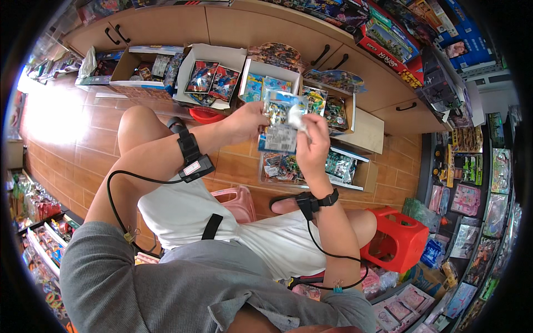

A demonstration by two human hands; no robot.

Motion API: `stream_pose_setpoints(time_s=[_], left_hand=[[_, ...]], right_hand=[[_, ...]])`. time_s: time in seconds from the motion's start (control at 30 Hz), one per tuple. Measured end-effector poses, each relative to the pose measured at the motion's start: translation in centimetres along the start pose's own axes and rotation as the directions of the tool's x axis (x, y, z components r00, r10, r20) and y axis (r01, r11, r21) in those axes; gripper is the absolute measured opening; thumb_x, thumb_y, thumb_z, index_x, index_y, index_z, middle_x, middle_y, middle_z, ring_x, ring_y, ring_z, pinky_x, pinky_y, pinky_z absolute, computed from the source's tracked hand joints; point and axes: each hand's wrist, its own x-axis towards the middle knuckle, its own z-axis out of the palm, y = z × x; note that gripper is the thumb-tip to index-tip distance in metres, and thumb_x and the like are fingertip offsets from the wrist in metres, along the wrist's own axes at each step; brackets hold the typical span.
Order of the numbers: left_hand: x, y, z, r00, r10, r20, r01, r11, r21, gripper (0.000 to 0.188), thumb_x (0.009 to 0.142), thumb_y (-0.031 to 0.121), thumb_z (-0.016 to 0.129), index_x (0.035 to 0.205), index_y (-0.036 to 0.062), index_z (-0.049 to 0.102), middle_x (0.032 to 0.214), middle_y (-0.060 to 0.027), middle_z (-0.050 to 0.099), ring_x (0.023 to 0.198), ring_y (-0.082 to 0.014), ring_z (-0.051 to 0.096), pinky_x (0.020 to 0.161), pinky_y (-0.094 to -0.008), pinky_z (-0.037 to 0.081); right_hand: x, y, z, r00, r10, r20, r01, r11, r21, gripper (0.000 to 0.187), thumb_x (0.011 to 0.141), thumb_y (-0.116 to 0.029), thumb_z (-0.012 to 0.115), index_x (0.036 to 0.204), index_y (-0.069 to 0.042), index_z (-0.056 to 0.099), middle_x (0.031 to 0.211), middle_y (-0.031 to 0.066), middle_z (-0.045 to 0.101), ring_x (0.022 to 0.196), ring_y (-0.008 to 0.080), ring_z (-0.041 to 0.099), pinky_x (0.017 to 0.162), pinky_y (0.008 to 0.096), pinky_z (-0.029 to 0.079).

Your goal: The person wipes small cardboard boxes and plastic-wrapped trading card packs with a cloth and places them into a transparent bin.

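My left hand (248, 120) grips the left edge of a small shiny toy packet (279, 140), blue at the top, with a pale printed label low on it. The packet is held up in front of me, above the open boxes. My right hand (314, 140) is closed on a crumpled white wad (295, 115), at the packet's right side and over its face. Whether the wad is tissue or cloth I cannot tell; it is slightly blurred. Behind the packet stands a white box (244, 83) with blue packets (276, 84) in it.
Along the wooden cabinets (255, 29) stand several open boxes, among them a white carton (186, 62) of red and blue packets. A clear tray (268, 178) of packets sits on the tiled floor. Beside my right knee is a red stool (395, 236). Hanging goods line the right shelves (467, 197).
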Motion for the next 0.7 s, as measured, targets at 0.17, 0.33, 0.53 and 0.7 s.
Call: stream_pose_setpoints(time_s=[0.17, 0.33, 0.53, 0.7], left_hand=[[-0.9, -1.3, 1.0, 0.996, -0.062, 0.058, 0.06, 0.997, 0.042, 0.037, 0.094, -0.003, 0.055, 0.13, 0.0009, 0.053, 0.097, -0.0041, 0.069, 0.075, -0.0093, 0.066, 0.062, -0.0244, 0.053], [-1.7, 0.9, 1.9, 1.0, 0.007, -0.006, -0.007, 0.998, -0.063, 0.039, 0.095, -0.004, 0.051, 0.133, 0.0025, 0.05, 0.11, -0.0071, 0.067, 0.095, -0.0142, 0.068, 0.078, -0.0302, 0.056], [-0.8, 2.2, 1.6, 0.974, 0.106, -0.198, -0.138, 0.978, -0.155, 0.037, 0.098, -0.005, 0.044, 0.133, 0.0024, 0.052, 0.124, -0.0122, 0.064, 0.108, -0.0216, 0.066, 0.089, -0.0392, 0.059], [-0.9, 1.5, 2.1, 0.958, 0.089, -0.271, -0.131, 0.982, -0.139, 0.04, 0.094, -0.009, 0.046, 0.134, -0.0025, 0.047, 0.121, -0.0155, 0.064, 0.106, -0.0254, 0.066, 0.085, -0.0399, 0.058]], right_hand=[[0.2, 0.1, 0.1, 0.999, -0.037, 0.001, 0.037, 0.978, -0.205, 0.03, 0.089, 0.001, 0.06, 0.119, 0.002, 0.065, 0.115, 0.0173, 0.055, 0.1, 0.0329, 0.059, 0.084, 0.0391, 0.05], [-0.3, 2.3, -0.1, 0.994, 0.106, -0.004, -0.105, 0.977, -0.188, 0.023, 0.093, -0.003, 0.056, 0.113, 0.004, 0.064, 0.113, 0.0189, 0.055, 0.099, 0.0359, 0.058, 0.084, 0.0415, 0.049], [0.0, 3.3, -1.4, 0.972, 0.23, -0.053, -0.235, 0.964, -0.122, 0.019, 0.096, -0.009, 0.055, 0.103, 0.007, 0.062, 0.101, 0.0162, 0.057, 0.081, 0.0301, 0.06, 0.072, 0.0383, 0.048], [0.6, -0.5, 0.1, 0.998, -0.051, 0.037, 0.058, 0.977, -0.205, 0.029, 0.084, -0.015, 0.075, 0.106, 0.002, 0.066, 0.102, 0.0142, 0.058, 0.086, 0.0315, 0.062, 0.074, 0.0387, 0.051]])
